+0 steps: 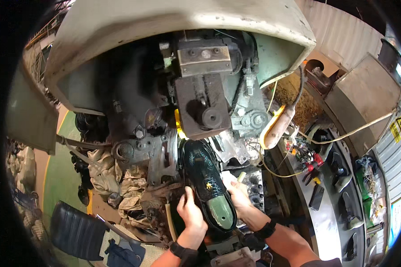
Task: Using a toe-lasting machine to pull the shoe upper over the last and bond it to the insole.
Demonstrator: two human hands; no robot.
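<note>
A glossy black shoe (201,165) on a green shoe last (220,212) lies in front of me, its toe pointing away under the dark metal head (202,104) of a machine. My left hand (191,212) grips its left side near the heel, thumb up along the edge and the other fingers mostly hidden. On the opposite side, my right hand (241,199) is closed against the shoe, its fingertips partly hidden. Something white (228,179), perhaps cloth or a finger cover, shows at those fingers. A small yellow mark sits on the shoe's upper.
A pale machine hood (178,15) arches overhead. A hand lamp (278,127) hangs at the right on a cable. Beyond it, a bench (321,218) carries red-handled tools (314,162), with several dark shoes (343,169) alongside. A black chair (78,229) stands lower left near crumpled cloth sacks (104,167).
</note>
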